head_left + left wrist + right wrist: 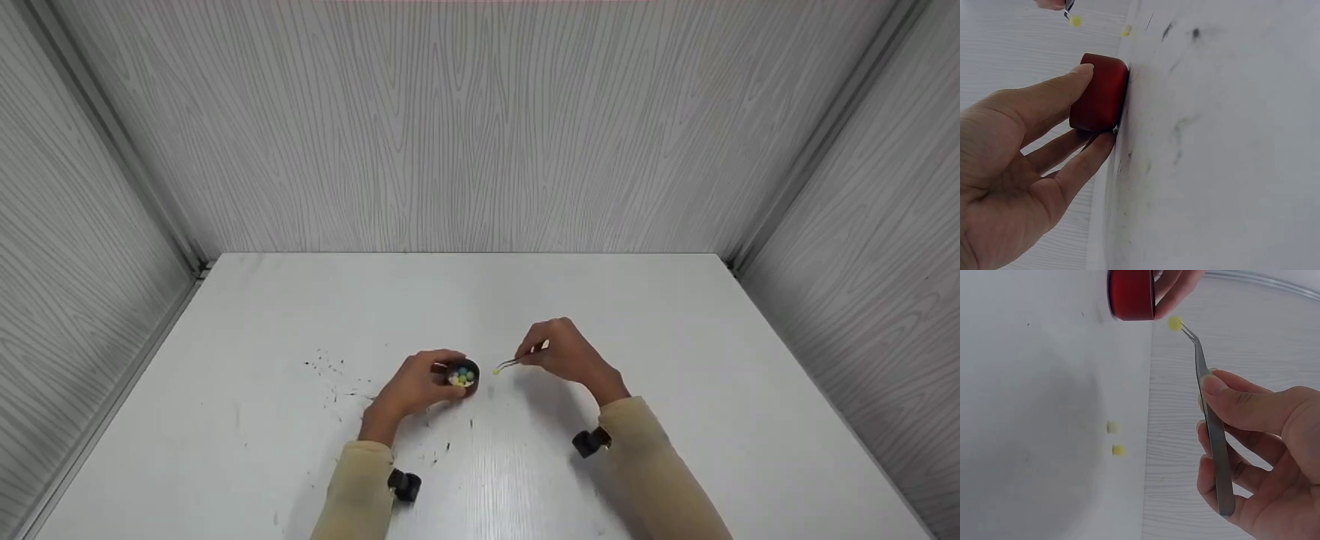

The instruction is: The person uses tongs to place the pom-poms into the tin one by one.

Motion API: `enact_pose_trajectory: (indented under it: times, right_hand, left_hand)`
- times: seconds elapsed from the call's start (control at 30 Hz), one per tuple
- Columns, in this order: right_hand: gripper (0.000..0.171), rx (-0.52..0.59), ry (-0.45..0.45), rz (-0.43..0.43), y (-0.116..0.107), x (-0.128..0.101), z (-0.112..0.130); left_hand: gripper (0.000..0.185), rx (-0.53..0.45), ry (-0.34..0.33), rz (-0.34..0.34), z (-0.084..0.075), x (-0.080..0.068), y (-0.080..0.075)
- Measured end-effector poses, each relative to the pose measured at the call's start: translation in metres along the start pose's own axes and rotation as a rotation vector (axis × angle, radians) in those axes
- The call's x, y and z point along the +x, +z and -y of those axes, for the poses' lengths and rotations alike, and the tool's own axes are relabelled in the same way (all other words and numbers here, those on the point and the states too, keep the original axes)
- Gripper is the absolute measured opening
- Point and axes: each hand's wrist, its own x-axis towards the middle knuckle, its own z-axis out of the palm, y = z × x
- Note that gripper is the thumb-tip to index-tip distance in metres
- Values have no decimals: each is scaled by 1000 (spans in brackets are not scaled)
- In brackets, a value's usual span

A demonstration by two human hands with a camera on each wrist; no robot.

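My left hand grips a small red cup that stands on the white table and holds several coloured beads. In the left wrist view the thumb and fingers wrap round the cup's red wall. My right hand pinches metal tweezers, which hold a yellow bead just right of the cup's rim. The right wrist view shows the tweezers between thumb and fingers, with the bead at their tip beside the cup.
Two small beads lie loose on the table, one yellow and one paler. Dark scuff marks dot the table left of the cup. Grey wood-grain walls close in the back and both sides.
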Motion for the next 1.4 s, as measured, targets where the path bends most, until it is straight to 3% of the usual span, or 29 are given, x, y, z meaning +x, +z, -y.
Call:
enact_pose_trajectory:
  times: [0.73,1.4]
  right_hand:
    - [11,-36,-20,-22,28,15,12]
    - [11,-22,-17,-43,26,14,12]
  left_hand:
    - [53,25,-4,6,-1,-1,0]
    - [52,38,-6,-1,0,0,0]
